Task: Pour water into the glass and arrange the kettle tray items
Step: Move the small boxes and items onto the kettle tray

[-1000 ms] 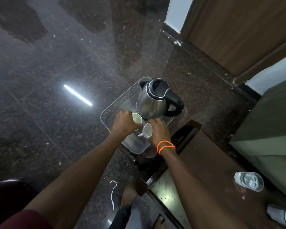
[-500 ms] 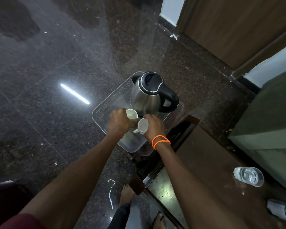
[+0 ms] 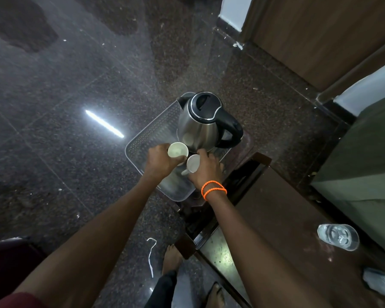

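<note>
A steel kettle point(image 3: 198, 127) with a black lid and handle stands on a clear perforated tray point(image 3: 151, 132). My left hand point(image 3: 159, 162) grips a white cup point(image 3: 177, 150) just left of the kettle's base. My right hand point(image 3: 206, 168), with orange bands at the wrist, holds a second white cup point(image 3: 192, 163) beside the first, its handle pointing toward me. Both cups are over the tray. A glass of water point(image 3: 338, 236) stands on the brown table point(image 3: 282, 218) at the right.
The tray sits on a small dark stand beyond the table's end. Dark polished floor spreads to the left. A wooden door and a wall are at the upper right. A white bottle point(image 3: 380, 284) lies at the table's right edge. Bare feet show below.
The view has shifted slightly. Both hands stay on their cups near the kettle's base with little movement.
</note>
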